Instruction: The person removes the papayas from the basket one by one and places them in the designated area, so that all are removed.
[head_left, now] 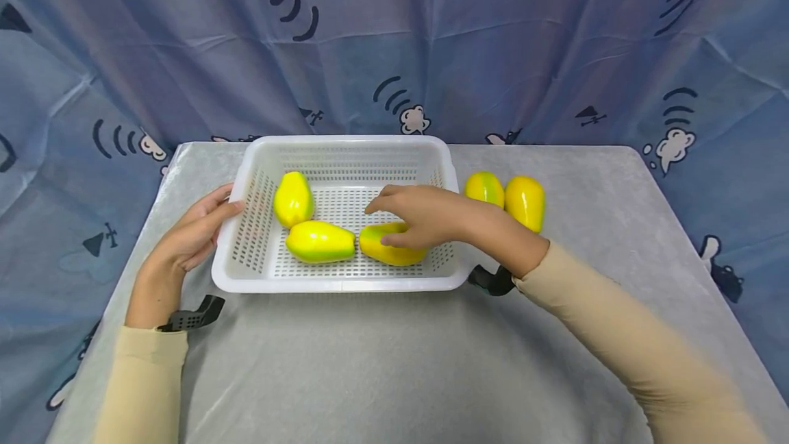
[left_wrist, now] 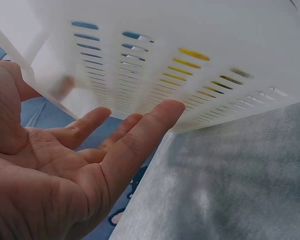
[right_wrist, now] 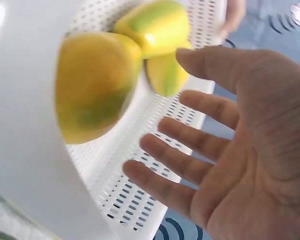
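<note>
On a gray table (head_left: 382, 362), three yellow fruits (head_left: 320, 242) in a white basket (head_left: 342, 285), left hand (head_left: 200, 225) pinching its edge (head_left: 224, 249), right hand (head_left: 425, 214) over one fruit (head_left: 394, 255), fingers (right_wrist: 162, 187) spread.

- White slotted basket (head_left: 339, 285), upright on the tabletop (head_left: 370, 362).
- Inside, left fruit (head_left: 293, 201): glossy yellow-green, lengthwise near-to-far.
- Middle fruit (head_left: 320, 242): yellow-green, lying crosswise, near side.
- Right fruit (head_left: 390, 257): mostly yellow, crosswise, just right of middle fruit.

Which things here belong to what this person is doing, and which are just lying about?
Seemingly in the job:
left hand
right hand
white basket
three fruits inside it
two fruits beside it, probably

Just around:
patterned curtain
grey table
black wrist devices
</note>
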Demonstrator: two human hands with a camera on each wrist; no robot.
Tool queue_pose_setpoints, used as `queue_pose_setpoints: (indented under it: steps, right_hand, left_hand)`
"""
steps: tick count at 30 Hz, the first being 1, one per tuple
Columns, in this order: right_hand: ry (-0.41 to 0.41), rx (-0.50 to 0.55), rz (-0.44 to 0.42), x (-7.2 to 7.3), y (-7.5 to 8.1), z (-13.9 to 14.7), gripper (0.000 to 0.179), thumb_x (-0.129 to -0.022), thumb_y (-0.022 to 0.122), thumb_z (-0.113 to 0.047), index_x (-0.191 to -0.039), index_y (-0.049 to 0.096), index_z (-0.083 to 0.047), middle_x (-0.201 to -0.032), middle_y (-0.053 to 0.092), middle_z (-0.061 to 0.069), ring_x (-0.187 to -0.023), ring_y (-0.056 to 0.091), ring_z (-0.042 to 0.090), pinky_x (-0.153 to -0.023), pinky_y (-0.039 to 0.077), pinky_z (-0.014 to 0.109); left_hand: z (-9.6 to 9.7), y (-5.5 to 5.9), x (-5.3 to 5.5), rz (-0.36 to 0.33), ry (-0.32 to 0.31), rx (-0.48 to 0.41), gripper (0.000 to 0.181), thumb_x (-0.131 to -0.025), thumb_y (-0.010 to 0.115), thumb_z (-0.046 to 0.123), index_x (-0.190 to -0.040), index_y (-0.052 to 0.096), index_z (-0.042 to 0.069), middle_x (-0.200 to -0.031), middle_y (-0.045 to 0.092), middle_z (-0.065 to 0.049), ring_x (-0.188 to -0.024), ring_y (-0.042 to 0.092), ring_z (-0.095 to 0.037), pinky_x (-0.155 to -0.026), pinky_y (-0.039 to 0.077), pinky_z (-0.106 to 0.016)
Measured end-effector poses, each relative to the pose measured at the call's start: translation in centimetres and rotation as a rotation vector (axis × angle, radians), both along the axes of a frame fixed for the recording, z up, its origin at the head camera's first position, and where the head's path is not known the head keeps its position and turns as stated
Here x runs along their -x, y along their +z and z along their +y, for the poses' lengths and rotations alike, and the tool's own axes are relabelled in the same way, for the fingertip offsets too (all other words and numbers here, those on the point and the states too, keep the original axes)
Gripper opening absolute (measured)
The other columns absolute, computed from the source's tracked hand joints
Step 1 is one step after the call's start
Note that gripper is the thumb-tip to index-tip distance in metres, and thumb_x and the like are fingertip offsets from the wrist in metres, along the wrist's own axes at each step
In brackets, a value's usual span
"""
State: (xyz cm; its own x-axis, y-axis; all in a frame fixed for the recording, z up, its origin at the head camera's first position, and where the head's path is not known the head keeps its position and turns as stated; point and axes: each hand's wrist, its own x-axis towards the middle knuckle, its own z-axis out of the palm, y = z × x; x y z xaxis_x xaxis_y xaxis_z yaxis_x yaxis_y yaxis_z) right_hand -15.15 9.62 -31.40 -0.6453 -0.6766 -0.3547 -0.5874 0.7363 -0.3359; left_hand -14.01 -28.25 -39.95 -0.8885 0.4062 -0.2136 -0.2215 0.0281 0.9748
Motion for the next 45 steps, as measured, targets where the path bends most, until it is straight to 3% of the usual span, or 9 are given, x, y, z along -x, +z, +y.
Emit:
queue_pose_setpoints:
  steps: [8,17,28,35,42,45]
  right_hand:
    - [0.078,-0.164,-0.068,0.1,-0.6,-1.1,0.057,-0.093,0.07,-0.03,-0.146,0.054,-0.017,-0.139,0.062,0.003,-0.119,0.057,0.02,-0.113,0.044,0.042]
    - [0.127,-0.188,-0.054,0.2,-1.0,-2.2,0.06,-0.089,0.074,-0.025,-0.144,0.054,-0.015,-0.137,0.063,0.003,-0.115,0.057,0.019,-0.111,0.045,0.04]
    - [0.127,-0.251,-0.072,-0.1,-1.3,-2.5,0.067,-0.086,0.078,-0.023,-0.147,0.052,-0.017,-0.139,0.061,0.001,-0.113,0.055,0.018,-0.112,0.044,0.038]
    - [0.128,-0.224,-0.064,-0.1,-1.3,-2.4,0.061,-0.085,0.078,-0.021,-0.142,0.057,-0.016,-0.128,0.065,0.0,-0.106,0.055,0.019,-0.104,0.047,0.037]
    - [0.104,-0.153,-0.034,-0.4,-1.0,-1.9,0.073,-0.086,0.077,-0.022,-0.152,0.045,-0.023,-0.129,0.064,-0.001,-0.107,0.056,0.018,-0.104,0.048,0.038]
    - [0.106,-0.118,-0.028,-0.6,-0.7,-1.6,0.07,-0.087,0.076,-0.022,-0.151,0.046,-0.023,-0.13,0.063,0.0,-0.109,0.056,0.019,-0.104,0.048,0.038]
  left_hand:
    - [0.1,0.0,-0.1,-0.003,0.005,0.005,0.061,-0.108,0.046,0.025,-0.16,0.017,0.009,-0.131,0.058,0.0,-0.109,0.07,-0.012,-0.084,0.061,-0.034]
    - [0.1,0.3,-0.1,0.015,0.004,0.021,0.063,-0.108,0.046,0.026,-0.161,0.016,0.009,-0.132,0.058,0.0,-0.11,0.069,-0.012,-0.085,0.06,-0.033]
    - [0.2,0.4,-0.2,-0.002,0.012,0.033,0.063,-0.108,0.046,0.025,-0.161,0.015,0.009,-0.132,0.057,0.0,-0.11,0.069,-0.012,-0.085,0.06,-0.033]
    - [0.2,0.4,-0.1,-0.009,0.01,0.027,0.064,-0.108,0.046,0.026,-0.161,0.014,0.008,-0.132,0.056,-0.001,-0.11,0.069,-0.011,-0.085,0.061,-0.033]
    - [0.2,0.5,-0.3,-0.009,0.012,0.032,0.064,-0.108,0.046,0.026,-0.161,0.014,0.008,-0.131,0.058,0.0,-0.109,0.069,-0.012,-0.084,0.061,-0.032]
    - [0.1,0.5,-0.2,-0.008,0.006,0.031,0.063,-0.109,0.045,0.026,-0.16,0.014,0.007,-0.131,0.058,0.0,-0.109,0.07,-0.012,-0.084,0.061,-0.033]
